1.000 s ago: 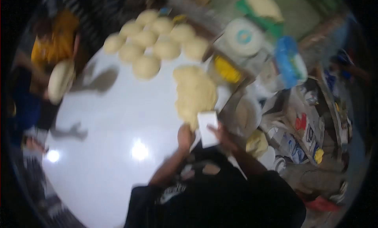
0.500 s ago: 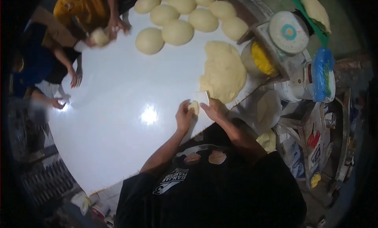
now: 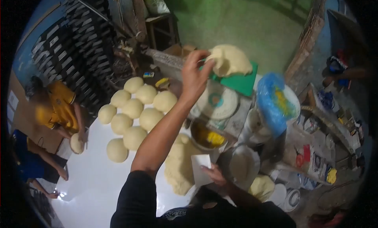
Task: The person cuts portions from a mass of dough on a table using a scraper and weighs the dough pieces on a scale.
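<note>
My left hand [image 3: 197, 72] is stretched far forward, its fingers closed on a small piece of dough [image 3: 216, 62] against the edge of a larger dough lump [image 3: 235, 62]. That lump rests on the green pan [image 3: 242, 80] of a dial scale [image 3: 216, 101]. Nearer my body, my right hand [image 3: 215, 174] grips a flat white dough scraper [image 3: 199, 169]. Just left of the scraper lies a big slab of dough [image 3: 179, 169] on the white table [image 3: 90, 188]; my left forearm passes above it and hides part of it.
Several round dough balls [image 3: 135, 138] sit at the table's far side. A metal bowl with yellow contents [image 3: 215, 139] and a blue plastic bag [image 3: 271, 106] on a bucket stand right. Two other people work at left, one handling dough [image 3: 76, 143].
My left hand has gone from the table edge up to the scale with the small dough piece. My right hand keeps the scraper. The view has swung right.
</note>
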`<action>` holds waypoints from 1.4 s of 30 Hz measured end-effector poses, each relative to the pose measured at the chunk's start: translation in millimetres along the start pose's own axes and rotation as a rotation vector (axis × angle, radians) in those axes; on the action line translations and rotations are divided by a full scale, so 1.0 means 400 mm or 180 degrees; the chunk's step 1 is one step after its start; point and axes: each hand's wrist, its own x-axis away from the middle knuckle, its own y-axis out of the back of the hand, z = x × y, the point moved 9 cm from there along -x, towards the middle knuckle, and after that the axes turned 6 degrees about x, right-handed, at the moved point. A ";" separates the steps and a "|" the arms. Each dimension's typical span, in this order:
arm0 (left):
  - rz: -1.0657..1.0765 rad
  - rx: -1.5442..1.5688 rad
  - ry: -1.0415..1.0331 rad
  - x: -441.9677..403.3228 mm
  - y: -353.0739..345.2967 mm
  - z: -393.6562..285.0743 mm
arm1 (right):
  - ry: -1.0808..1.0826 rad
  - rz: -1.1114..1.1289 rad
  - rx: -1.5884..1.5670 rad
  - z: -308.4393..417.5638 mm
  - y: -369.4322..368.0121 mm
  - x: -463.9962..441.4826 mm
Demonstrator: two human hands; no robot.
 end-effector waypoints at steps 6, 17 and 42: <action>0.0923 -0.2373 -0.0251 -0.066 -0.230 0.124 | -0.0664 -0.0058 -0.0157 0.038 0.071 0.025; 0.1278 -0.1917 0.2610 1.290 0.544 -0.009 | -0.0525 -0.0255 -0.0189 -0.035 -0.023 0.136; -0.0035 -0.1504 0.3702 1.631 0.573 0.022 | 0.0119 -0.0713 0.1842 -0.071 -0.266 0.219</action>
